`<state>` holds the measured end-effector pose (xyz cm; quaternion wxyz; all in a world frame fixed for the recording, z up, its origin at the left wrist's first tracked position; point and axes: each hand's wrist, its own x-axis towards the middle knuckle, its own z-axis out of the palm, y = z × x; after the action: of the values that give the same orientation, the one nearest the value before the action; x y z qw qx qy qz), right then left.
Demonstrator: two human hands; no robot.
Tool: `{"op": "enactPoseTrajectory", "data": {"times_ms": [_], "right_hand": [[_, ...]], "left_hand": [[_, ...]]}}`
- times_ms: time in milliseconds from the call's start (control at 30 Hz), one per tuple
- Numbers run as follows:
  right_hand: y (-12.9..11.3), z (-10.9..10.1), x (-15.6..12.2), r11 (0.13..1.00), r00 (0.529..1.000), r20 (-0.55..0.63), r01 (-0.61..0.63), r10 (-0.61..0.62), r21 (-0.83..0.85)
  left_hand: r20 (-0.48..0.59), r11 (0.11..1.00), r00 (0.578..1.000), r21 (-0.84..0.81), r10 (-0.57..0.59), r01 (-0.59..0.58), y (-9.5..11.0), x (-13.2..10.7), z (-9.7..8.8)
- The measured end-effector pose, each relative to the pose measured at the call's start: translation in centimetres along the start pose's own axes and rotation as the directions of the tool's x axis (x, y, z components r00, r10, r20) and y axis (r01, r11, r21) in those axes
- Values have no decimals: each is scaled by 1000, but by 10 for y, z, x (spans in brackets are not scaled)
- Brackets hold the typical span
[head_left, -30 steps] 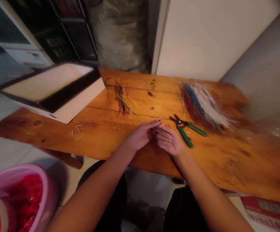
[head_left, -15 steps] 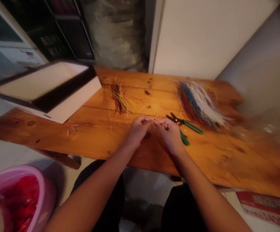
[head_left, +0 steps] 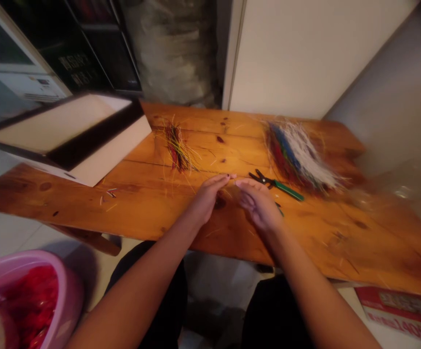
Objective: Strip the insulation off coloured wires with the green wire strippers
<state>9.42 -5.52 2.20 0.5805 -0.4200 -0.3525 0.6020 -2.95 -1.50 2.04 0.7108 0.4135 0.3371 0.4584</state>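
Note:
My left hand (head_left: 208,198) and my right hand (head_left: 259,206) are held low over the wooden table (head_left: 130,213), their fingertips almost meeting. Any thin wire between them is too small to make out. Green-handled wire strippers (head_left: 274,183) lie just beyond my right hand, which hides the lower handle. A large fan of white, blue, red and green wires (head_left: 298,157) lies further right. A smaller yellow and red wire bunch (head_left: 177,152) lies ahead of my left hand. Short cut wire pieces (head_left: 110,193) lie to the left.
An open white box with a dark rim (head_left: 75,138) stands on the table's left end. A pink basin of red material (head_left: 24,300) sits on the floor at lower left. A red-printed carton (head_left: 399,310) lies at lower right. A white cabinet (head_left: 305,53) stands behind the table.
My hands have drawn slightly apart, and my right hand has turned and now covers more of the strippers' lower handle. The view has shifted slightly.

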Motion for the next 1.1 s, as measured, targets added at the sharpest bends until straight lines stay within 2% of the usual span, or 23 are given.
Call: {"op": "enactPoseTrajectory", "data": {"times_ms": [133,233,367,467,567,667,767,833,900,1000,1033,1100], "right_hand": [[-6,0,-4,965,975,188,-159,120,210],[-8,0,-7,923,949,267,-247,169,294],[-8,-2,-7,883,931,306,-306,200,355],[-8,-2,-6,892,928,305,-314,215,326],[-7,0,-6,940,957,233,-231,173,250],[-5,6,-5,987,995,79,-69,58,142],[-2,11,-4,999,996,-83,39,-41,-16],[1,13,-4,982,981,-146,103,-127,-161],[5,13,-5,917,957,-152,181,-248,-355],[8,13,-5,761,917,-98,258,-387,-596],[8,13,-5,749,914,-98,257,-393,-610],[7,12,-4,844,938,-146,205,-313,-497]], "left_hand": [[137,994,987,-47,-88,95,4,-5,3],[224,991,971,-84,-87,108,6,-9,5],[233,988,971,-124,-62,93,6,-10,6],[208,994,977,-94,-40,61,6,-10,7],[124,997,992,-71,-31,40,6,-9,8],[31,999,999,-39,16,-15,4,-8,9],[-24,995,996,31,91,-90,2,-7,10],[-81,991,991,87,104,-97,1,-9,12],[-159,988,982,132,104,-83,-1,-10,12],[-252,987,963,150,93,-56,-4,-11,12],[-254,989,964,138,80,-45,-4,-11,12],[-198,996,980,86,36,-20,-3,-10,12]]}}
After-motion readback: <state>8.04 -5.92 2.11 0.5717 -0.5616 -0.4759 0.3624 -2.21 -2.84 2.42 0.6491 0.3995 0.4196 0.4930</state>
